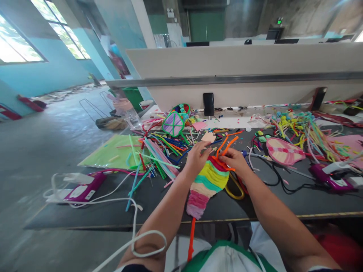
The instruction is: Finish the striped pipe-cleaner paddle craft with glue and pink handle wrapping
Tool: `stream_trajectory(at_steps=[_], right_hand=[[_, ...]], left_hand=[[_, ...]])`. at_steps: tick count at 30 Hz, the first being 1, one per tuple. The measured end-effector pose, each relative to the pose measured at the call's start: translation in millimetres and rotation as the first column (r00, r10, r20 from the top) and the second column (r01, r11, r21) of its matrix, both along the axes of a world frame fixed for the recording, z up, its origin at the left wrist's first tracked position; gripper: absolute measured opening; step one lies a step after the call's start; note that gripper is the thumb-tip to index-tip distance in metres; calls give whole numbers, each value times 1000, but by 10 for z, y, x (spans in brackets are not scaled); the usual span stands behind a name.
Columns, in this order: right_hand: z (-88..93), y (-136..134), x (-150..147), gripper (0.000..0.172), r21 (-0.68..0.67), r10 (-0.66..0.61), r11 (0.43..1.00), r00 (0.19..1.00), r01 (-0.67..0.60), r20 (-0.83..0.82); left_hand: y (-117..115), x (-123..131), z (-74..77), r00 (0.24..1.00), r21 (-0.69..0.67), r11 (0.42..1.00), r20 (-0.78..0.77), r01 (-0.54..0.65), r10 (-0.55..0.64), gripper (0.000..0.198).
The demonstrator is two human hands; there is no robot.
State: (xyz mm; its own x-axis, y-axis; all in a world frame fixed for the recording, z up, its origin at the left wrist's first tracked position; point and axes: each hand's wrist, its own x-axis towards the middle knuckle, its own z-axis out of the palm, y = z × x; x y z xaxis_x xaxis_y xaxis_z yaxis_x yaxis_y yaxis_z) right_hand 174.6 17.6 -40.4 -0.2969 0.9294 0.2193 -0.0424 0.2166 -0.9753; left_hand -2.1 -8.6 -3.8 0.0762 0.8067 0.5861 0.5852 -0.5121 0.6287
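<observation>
My left hand (197, 155) grips the upper left edge of a striped pipe-cleaner fan (208, 180), banded in red, yellow, teal, cream and pink, lying on the dark table (159, 192). My right hand (234, 160) pinches an orange pipe cleaner (227, 147) at the fan's top right, its two ends sticking up between my hands. The fan's orange handle (191, 238) hangs over the table's front edge toward my lap.
Loose pipe cleaners (161, 151) and a green sheet (113, 151) lie to the left. A green-framed fan (173, 124) and a phone (208, 104) sit behind. A pink fan (283, 151) and a glue gun (326, 175) are right; another glue gun (85, 189) with white cable is left.
</observation>
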Motion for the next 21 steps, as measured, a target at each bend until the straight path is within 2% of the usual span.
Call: stream_trajectory(at_steps=[2, 5, 7, 10, 14, 18, 21], right_hand=[[63, -40, 18, 24, -35, -7, 999, 999, 6, -44], [134, -90, 9, 31, -103, 15, 994, 994, -26, -113], [168, -119, -17, 33, -148, 45, 987, 988, -68, -151], [196, -155, -62, 33, -170, 79, 979, 980, -110, -181], [190, -182, -88, 31, -141, 108, 980, 975, -137, -193], [173, -195, -75, 29, -111, 157, 977, 968, -181, -195], [174, -214, -74, 30, -135, 162, 971, 960, -197, -230]], left_hand=[[10, -109, 71, 994, -156, 987, -109, -24, 7, 25], [-27, -173, 206, 968, -355, 933, -206, 64, -145, 31], [-49, -154, 295, 954, -419, 898, -193, 133, -231, 33], [-32, -96, 366, 959, -495, 853, -121, 165, -256, 35], [20, -46, 318, 980, -540, 830, -44, 140, -194, 31], [-4, -51, 245, 990, -518, 847, -6, 118, -141, 24], [-46, -90, 240, 986, -475, 869, -9, 140, -164, 19]])
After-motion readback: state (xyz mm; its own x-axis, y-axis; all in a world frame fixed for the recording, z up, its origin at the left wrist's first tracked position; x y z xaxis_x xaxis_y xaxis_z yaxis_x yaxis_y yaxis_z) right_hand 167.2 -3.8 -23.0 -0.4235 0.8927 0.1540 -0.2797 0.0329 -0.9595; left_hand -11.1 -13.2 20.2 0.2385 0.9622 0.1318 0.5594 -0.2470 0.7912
